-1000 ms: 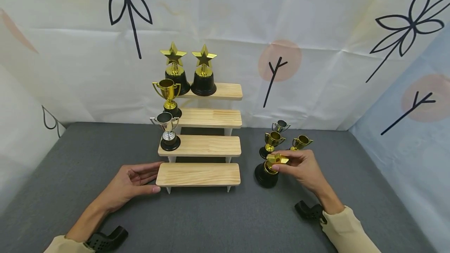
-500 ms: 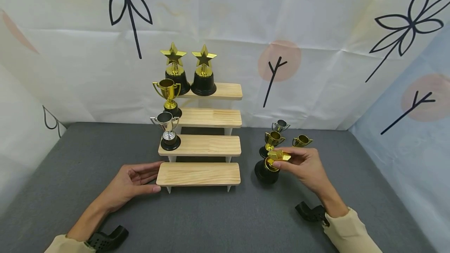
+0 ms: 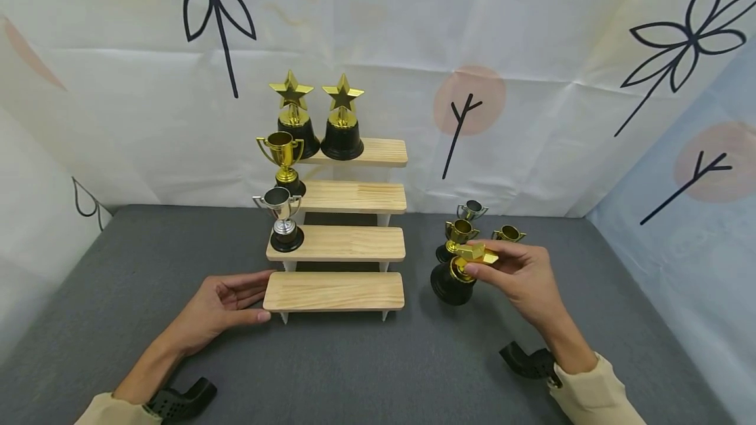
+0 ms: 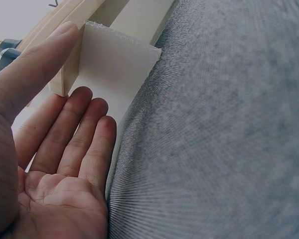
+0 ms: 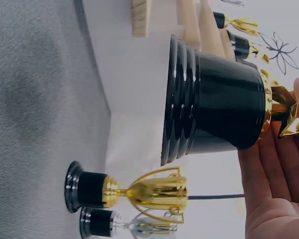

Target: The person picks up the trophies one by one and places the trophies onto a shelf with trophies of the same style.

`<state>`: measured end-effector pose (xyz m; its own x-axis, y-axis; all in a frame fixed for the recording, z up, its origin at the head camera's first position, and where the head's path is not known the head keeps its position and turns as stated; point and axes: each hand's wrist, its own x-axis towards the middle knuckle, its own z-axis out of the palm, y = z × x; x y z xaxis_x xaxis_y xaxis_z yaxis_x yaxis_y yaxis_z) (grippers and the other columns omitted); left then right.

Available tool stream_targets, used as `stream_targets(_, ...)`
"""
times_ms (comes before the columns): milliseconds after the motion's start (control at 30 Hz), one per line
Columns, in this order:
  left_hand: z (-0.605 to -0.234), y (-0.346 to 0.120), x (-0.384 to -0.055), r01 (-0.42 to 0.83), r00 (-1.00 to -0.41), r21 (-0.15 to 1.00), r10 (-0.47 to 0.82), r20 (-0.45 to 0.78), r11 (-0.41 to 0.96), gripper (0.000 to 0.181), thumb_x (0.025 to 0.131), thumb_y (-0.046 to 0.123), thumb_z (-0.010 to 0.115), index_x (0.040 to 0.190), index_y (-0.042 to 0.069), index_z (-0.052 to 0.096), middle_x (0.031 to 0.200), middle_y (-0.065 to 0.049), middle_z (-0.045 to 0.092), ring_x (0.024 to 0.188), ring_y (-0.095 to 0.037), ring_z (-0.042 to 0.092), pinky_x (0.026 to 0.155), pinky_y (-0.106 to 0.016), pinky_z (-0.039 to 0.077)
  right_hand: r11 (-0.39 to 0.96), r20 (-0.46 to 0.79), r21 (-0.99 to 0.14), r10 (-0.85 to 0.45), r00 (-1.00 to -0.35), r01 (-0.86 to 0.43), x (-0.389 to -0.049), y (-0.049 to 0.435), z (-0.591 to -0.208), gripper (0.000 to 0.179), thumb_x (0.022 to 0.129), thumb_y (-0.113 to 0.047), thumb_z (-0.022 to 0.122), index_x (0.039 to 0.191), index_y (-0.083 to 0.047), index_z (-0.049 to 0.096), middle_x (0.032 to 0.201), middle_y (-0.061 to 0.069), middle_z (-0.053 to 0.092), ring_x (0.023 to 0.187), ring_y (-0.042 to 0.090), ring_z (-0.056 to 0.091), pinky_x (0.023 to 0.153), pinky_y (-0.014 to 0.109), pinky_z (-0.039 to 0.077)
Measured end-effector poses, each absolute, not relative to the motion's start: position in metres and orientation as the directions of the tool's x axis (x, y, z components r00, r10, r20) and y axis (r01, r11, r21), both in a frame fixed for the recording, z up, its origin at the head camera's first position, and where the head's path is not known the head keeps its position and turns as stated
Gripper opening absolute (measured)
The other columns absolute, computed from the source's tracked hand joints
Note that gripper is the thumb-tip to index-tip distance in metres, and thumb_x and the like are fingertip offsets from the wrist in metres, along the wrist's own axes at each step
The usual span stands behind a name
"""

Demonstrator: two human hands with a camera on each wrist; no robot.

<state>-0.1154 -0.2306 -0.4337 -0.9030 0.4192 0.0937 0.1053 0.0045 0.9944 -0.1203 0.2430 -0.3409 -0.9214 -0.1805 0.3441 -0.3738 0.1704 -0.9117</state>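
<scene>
My right hand (image 3: pixel 520 279) pinches the gold star of a star trophy (image 3: pixel 452 283) between thumb and fingers. Its black base hangs tilted above the cloth in the right wrist view. Just behind it stand a gold cup trophy (image 3: pixel 461 233), another gold cup (image 3: pixel 508 233) partly hidden by my hand, and a silver cup trophy (image 3: pixel 472 210). At the left end of the wooden stepped stand (image 3: pixel 333 292), my left hand (image 3: pixel 221 310) lies with fingers extended. Its thumb touches the bottom step's edge; in the left wrist view, the fingers (image 4: pixel 97 144) rest beside the white support (image 4: pixel 114 59).
Two star trophies (image 3: pixel 342 120) stand on the top step. A gold cup (image 3: pixel 283 159) is at the left of the second step, with a silver cup (image 3: pixel 282 218) on the third. Grey cloth (image 3: pixel 354 372) covers the table, and a printed white backdrop (image 3: pixel 378 31) rises behind.
My right hand has lifted the star trophy slightly off the cloth and shifted a little right, tilting it. The left hand stays put by the stand.
</scene>
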Motion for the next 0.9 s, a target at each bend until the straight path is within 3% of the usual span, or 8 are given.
stream_targets(233, -0.435, -0.231, -0.116, 0.116, -0.9, 0.993, 0.424, 0.107, -0.003, 0.07, 0.083, -0.01, 0.077, 0.142, -0.022, 0.04, 0.14, -0.006, 0.06, 0.123, -0.011, 0.06, 0.1, -0.03, 0.054, 0.19, 0.356, -0.903, -0.173, -0.918, -0.386, -0.116, 0.241, -0.334, 0.032, 0.082, 0.015, 0.076, 0.114, 0.01, 0.072, 0.102, 0.005, 0.076, 0.078, 0.014, 0.073, 0.067, 0.025, 0.064)
stream_targets(433, -0.435, -0.231, -0.115, 0.109, -0.905, 0.994, 0.415, 0.091, 0.021, 0.071, 0.083, -0.009, 0.078, 0.142, -0.021, 0.041, 0.143, -0.024, 0.053, 0.122, -0.01, 0.061, 0.099, -0.03, 0.055, 0.192, 0.373, -0.894, -0.178, -0.91, -0.404, -0.114, 0.24, -0.332, 0.033, 0.083, 0.014, 0.076, 0.115, 0.01, 0.071, 0.105, 0.004, 0.075, 0.082, 0.014, 0.074, 0.069, 0.025, 0.064)
stream_targets(600, -0.435, -0.229, -0.115, 0.107, -0.908, 0.994, 0.41, 0.083, 0.034, 0.071, 0.083, -0.007, 0.079, 0.142, -0.021, 0.042, 0.144, -0.028, 0.051, 0.122, -0.01, 0.06, 0.099, -0.029, 0.055, 0.192, 0.382, -0.89, -0.18, -0.907, -0.413, -0.113, 0.239, -0.331, 0.033, 0.084, 0.008, 0.079, 0.115, 0.01, 0.071, 0.105, 0.005, 0.075, 0.084, 0.016, 0.074, 0.07, 0.025, 0.064)
stream_targets(900, -0.43, -0.226, -0.114, 0.099, -0.908, 0.995, 0.412, 0.079, 0.027, 0.069, 0.084, -0.008, 0.078, 0.142, -0.021, 0.042, 0.144, -0.042, 0.041, 0.122, -0.008, 0.06, 0.099, -0.027, 0.054, 0.148, 0.418, -0.887, -0.15, -0.896, -0.438, -0.113, 0.233, -0.322, 0.034, 0.082, 0.016, 0.076, 0.114, 0.009, 0.072, 0.112, 0.006, 0.074, 0.087, 0.015, 0.074, 0.072, 0.024, 0.063)
